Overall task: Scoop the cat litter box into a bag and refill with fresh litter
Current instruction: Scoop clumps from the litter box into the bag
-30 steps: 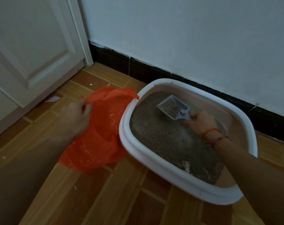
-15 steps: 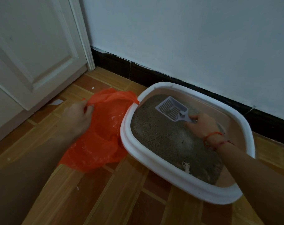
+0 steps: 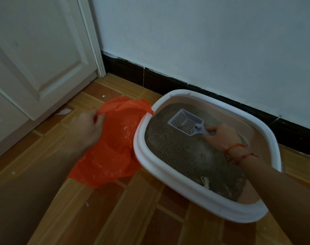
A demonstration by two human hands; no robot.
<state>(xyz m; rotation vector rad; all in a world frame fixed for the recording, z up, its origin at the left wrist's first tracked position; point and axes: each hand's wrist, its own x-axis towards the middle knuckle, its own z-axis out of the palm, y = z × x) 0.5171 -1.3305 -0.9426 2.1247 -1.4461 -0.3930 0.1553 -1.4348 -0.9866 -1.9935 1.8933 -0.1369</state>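
A pale blue-white painted wall [image 3: 212, 41] meets a black tiled skirting [image 3: 126, 71] above brown wood-pattern floor tiles [image 3: 133, 209], beside a white panelled door [image 3: 35, 55] in dim light.

Wood-tile floor [image 3: 133, 218] bears litter box [image 3: 195, 197], orange bag [image 3: 111, 156] (touching).

Left grip [image 3: 87, 126] pinches tight; right grip [image 3: 221, 137] clasps, palm down.

Handle of scoop [image 3: 186, 123] hidden in right hand [image 3: 221, 137]; bag [image 3: 111, 147] edge behind litter box [image 3: 168, 174] rim.
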